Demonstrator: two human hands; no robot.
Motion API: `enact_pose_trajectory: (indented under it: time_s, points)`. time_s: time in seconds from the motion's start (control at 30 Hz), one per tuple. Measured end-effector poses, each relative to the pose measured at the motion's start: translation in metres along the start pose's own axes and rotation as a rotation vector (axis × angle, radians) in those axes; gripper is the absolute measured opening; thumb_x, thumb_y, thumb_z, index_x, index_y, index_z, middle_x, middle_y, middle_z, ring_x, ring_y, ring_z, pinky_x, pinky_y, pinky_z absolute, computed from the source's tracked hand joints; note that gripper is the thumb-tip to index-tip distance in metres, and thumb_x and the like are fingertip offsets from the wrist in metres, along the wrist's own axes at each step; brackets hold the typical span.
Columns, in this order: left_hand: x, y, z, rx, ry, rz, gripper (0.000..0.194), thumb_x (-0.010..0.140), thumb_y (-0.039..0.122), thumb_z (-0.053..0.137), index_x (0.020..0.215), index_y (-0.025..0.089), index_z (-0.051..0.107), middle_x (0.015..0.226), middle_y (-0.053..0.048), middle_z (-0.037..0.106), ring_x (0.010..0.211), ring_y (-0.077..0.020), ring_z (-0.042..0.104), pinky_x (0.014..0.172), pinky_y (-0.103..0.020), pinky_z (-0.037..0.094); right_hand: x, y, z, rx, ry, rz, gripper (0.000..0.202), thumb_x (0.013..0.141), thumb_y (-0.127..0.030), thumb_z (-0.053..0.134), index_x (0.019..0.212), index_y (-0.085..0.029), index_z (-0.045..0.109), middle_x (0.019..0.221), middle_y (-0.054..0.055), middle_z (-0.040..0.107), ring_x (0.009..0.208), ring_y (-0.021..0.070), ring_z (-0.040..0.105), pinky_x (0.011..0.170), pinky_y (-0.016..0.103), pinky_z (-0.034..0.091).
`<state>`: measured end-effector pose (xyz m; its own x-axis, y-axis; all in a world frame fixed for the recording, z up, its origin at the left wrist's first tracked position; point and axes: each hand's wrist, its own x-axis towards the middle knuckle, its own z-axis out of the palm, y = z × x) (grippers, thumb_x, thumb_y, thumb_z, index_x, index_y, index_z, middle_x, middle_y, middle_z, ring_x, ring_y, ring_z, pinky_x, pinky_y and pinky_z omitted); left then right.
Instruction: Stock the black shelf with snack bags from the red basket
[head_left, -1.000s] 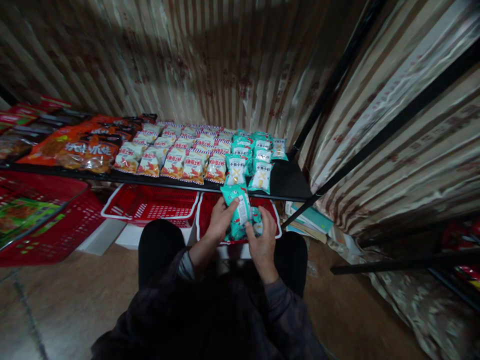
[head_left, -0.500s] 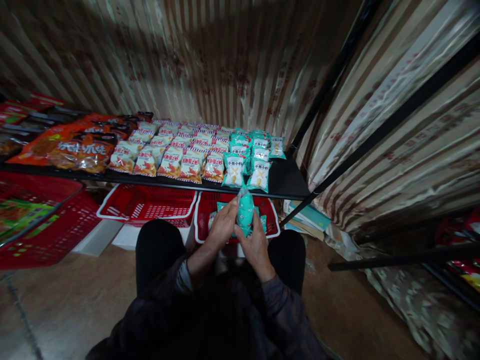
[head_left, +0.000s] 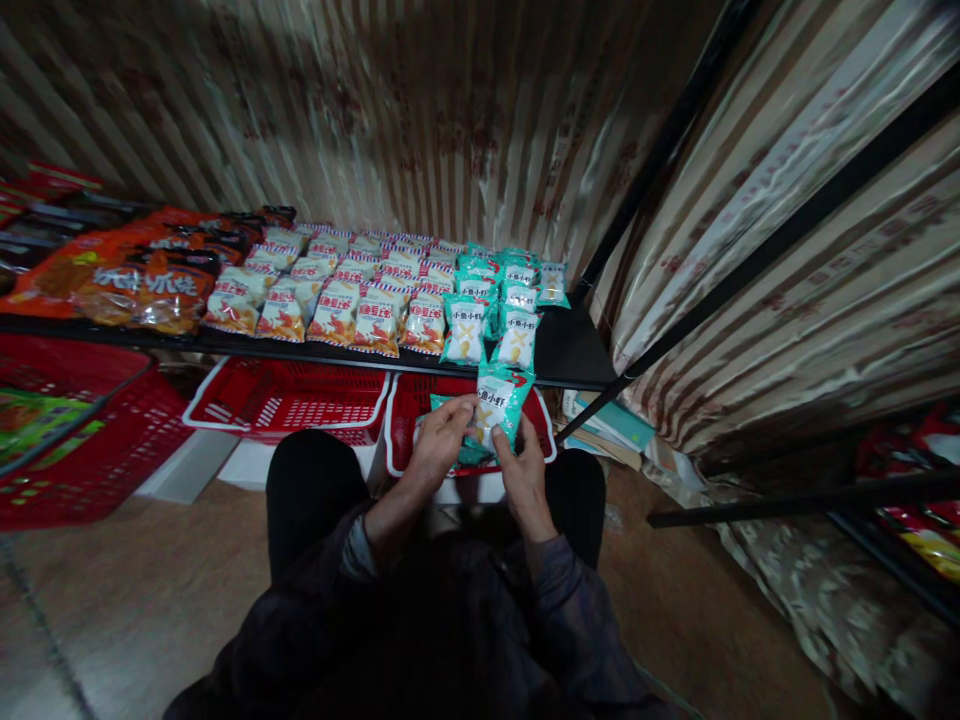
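A teal and white snack bag (head_left: 498,402) is held between my two hands, its printed front facing up, over a red basket (head_left: 550,428) with a white rim. My left hand (head_left: 442,438) grips the bag's left edge. On its right side, my right hand (head_left: 523,470) has the thumb on the bag's lower front. Other teal bags lie in the basket, partly hidden by my hands. On the black shelf (head_left: 574,350) just beyond, matching teal bags (head_left: 514,338) lie in two main columns, with one more bag (head_left: 553,284) at their right.
Left of the teal bags are rows of white-and-orange bags (head_left: 333,312) and orange packs (head_left: 176,290). Another red basket (head_left: 300,400) and a larger one (head_left: 142,450) stand at the left. Black poles (head_left: 720,270) slant across the right, near stacked papers (head_left: 619,425).
The bag in my hands has turned from its patterned teal side to its white printed front. The view has shifted slightly.
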<state>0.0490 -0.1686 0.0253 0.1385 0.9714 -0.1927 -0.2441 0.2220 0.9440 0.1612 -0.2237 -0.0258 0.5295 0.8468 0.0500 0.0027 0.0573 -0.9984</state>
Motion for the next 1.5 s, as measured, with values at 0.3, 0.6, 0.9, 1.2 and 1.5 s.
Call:
enact_pose_trajectory:
  time_s: [0.3,0.6,0.9,1.2,1.5]
  points:
    - [-0.001,-0.002,-0.004,0.067,-0.064,0.05,0.017,0.067,0.019,0.068,0.082,0.017,0.075,0.077,-0.005,0.071,0.067,-0.0155,0.061,0.059,-0.022,0.048,0.003,-0.002,0.001,0.217,0.075,0.127,0.056,0.074,-0.043,0.068,0.125,-0.024,0.056,0.124,0.007,0.066,0.11,0.0222,0.063,0.093,0.038,0.051]
    - [0.002,-0.023,-0.01,0.084,-0.14,0.052,0.042,0.058,0.022,0.079,0.099,0.019,0.071,0.111,-0.01,0.067,0.096,-0.0213,0.064,0.076,-0.027,0.054,0.008,-0.012,-0.007,0.294,0.066,0.139,0.051,0.076,-0.049,0.067,0.118,-0.021,0.062,0.114,0.007,0.069,0.097,0.0206,0.067,0.082,0.033,0.054]
    - [-0.001,-0.028,-0.004,-0.021,-0.219,-0.145,0.059,0.06,0.024,0.083,0.114,0.014,0.061,0.102,-0.008,0.064,0.081,-0.0169,0.066,0.072,-0.033,0.059,0.021,0.005,-0.015,0.307,0.073,0.183,0.05,0.073,-0.05,0.071,0.111,-0.018,0.065,0.106,0.007,0.073,0.091,0.0201,0.068,0.08,0.033,0.054]
    - [0.005,-0.028,0.015,0.124,-0.131,-0.077,0.052,0.063,0.026,0.076,0.112,0.012,0.064,0.108,-0.011,0.065,0.056,-0.0101,0.063,0.059,-0.028,0.056,0.027,-0.014,-0.039,0.448,-0.096,0.226,0.054,0.067,-0.042,0.08,0.115,-0.022,0.066,0.111,0.007,0.073,0.1,0.0237,0.068,0.088,0.036,0.054]
    - [0.024,-0.036,0.056,0.118,-0.177,-0.041,0.05,0.066,0.021,0.072,0.115,0.015,0.063,0.107,-0.01,0.066,0.056,-0.0088,0.062,0.054,-0.024,0.053,0.064,-0.016,-0.071,0.425,-0.137,0.195,0.064,0.065,-0.035,0.082,0.124,-0.022,0.061,0.118,0.007,0.07,0.101,0.0244,0.068,0.091,0.039,0.054]
